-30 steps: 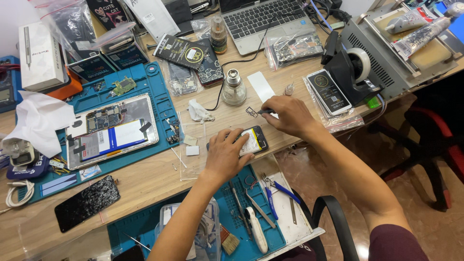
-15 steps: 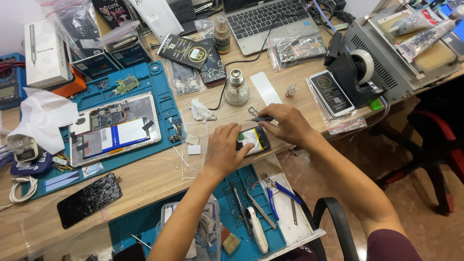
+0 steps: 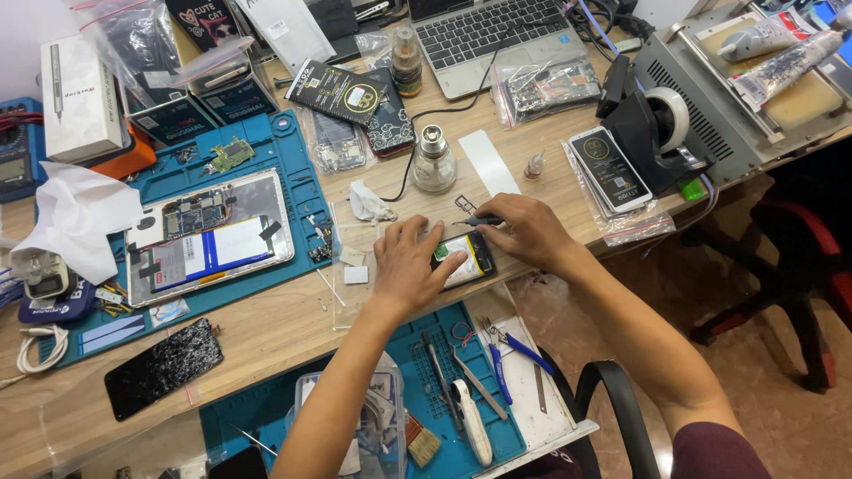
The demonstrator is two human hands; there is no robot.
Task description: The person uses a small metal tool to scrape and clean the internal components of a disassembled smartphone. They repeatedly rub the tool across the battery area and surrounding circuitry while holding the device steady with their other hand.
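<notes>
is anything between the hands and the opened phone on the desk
Nothing visible does. The left hand already rests on the opened phone, pressing it to the wooden desk, and the right hand brings a small tool to its top edge.

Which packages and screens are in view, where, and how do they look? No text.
White box: far left, upright, rectangular.
Black flat package: top centre, gold round emblem.
Bagged phone: right of centre, lit screen, clear bag.
Cracked screen: lower left, black, shattered.
</notes>
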